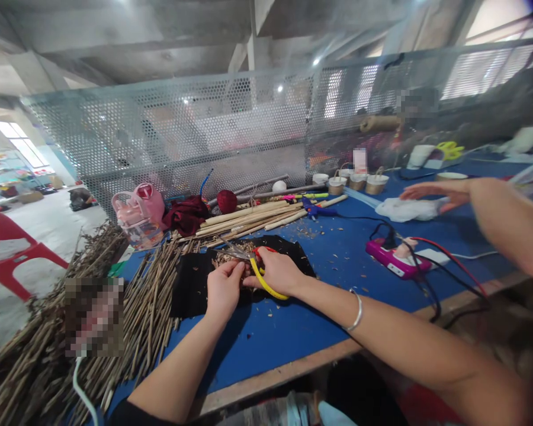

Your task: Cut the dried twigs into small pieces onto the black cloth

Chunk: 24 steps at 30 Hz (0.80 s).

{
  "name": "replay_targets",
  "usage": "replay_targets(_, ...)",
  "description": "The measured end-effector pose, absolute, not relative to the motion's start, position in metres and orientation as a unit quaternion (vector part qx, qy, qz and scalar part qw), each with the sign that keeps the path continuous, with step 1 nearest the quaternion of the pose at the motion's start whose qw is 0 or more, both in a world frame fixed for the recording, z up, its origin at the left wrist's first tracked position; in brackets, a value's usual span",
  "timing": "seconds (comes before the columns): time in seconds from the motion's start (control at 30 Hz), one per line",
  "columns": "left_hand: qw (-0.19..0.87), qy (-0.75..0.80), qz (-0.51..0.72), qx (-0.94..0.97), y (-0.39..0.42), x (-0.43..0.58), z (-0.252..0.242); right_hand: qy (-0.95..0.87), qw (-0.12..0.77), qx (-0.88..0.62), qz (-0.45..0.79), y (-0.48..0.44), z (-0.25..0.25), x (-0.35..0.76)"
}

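- Taking the working hands as the clock's centre, with twelve straight ahead, the blue worktop (pixel 266 349) is spreading out under everything, its bare near edge running along six o'clock.
- The left hand (pixel 223 290) is pressing thumb and forefinger together beside the blades; whatever it may be pinching is hidden.
- The right hand (pixel 275 275) is gripping the scissors (pixel 270 290) by their yellow and red handles, the blades pointing towards ten.
- Just beyond the fingers, cut bits (pixel 222 255) are lying heaped on a black cloth (pixel 189 281), so some cutting seems done.
- At nine, a thick bundle of dry stems (pixel 146 313) is lying long and apparently untrimmed, so plenty looks to be left; how much of it is due for cutting is not showing.
- At three, a purple power strip (pixel 395 263) is sitting among its cables.
- At twelve, pale sticks (pixel 249 220) are lying in a loose row, with a blue glue gun (pixel 313 208) resting by their ends at one.
- At ten, a pink bottle (pixel 144 207) is standing beside dark red fabric (pixel 189 216).
- Towards two, a co-worker's hand (pixel 435 192) is reaching over a white bag (pixel 408 208), fingers loosely spread.
- Between one and two, small cups (pixel 375 184) are standing before a perforated metal screen (pixel 195 130).
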<state>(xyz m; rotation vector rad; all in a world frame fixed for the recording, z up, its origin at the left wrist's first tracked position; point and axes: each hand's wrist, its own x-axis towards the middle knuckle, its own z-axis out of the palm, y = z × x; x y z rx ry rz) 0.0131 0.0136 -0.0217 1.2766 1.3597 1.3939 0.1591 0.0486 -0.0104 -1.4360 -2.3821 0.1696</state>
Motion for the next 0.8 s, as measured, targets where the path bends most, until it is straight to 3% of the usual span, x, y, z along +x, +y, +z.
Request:
replay_targets(0.23,0.392,0.534,0.560,0.496,0.0109,0.0151,-0.0183,-0.840,0.176,-0.508,0.067,0.0515,-0.0116,0.1604)
replay_targets(0.53,0.473,0.489,0.604,0.415,0.0156,0.0176,-0.0219,-0.842,0.146,-0.516,0.063,0.0538,-0.0111,0.1610)
replay_targets(0.8,0.430,0.511,0.589,0.454,0.0158,0.0157,-0.0239,-0.857,0.180,-0.481,0.045,0.0533,-0.0164,0.1620)
